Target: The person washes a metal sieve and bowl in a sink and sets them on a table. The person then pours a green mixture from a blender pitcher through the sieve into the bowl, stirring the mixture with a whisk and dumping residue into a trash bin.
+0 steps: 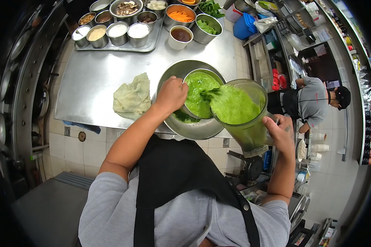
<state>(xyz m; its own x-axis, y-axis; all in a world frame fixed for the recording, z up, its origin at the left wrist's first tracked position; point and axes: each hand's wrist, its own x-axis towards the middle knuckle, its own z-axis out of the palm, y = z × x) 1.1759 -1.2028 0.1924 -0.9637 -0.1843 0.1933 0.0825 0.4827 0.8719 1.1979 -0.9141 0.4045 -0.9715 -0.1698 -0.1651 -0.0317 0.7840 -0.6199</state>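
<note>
My left hand point(172, 95) is closed on the near-left edge of a round metal-rimmed strainer point(186, 108), which is filled with frothy green liquid. The strainer sits over a wide steel mixing bowl point(167, 76), where more dark green liquid shows at the bottom. In my right hand point(281, 133) is the handle of a clear blender jar point(245, 138), tilted to the left. Bright green puree point(238, 106) runs from its lip into the strainer. A crumpled, greenish damp cloth point(132, 96) lies on the table to the left of the bowl.
On the steel table point(86, 78), a tray point(148, 46) holds several metal tubs of ingredients. A tub of brown sauce point(180, 36), shredded carrot point(180, 16) and cut greens point(207, 26) stand behind the bowl. A person in a grey shirt point(313, 101) is at the right, beside shelves.
</note>
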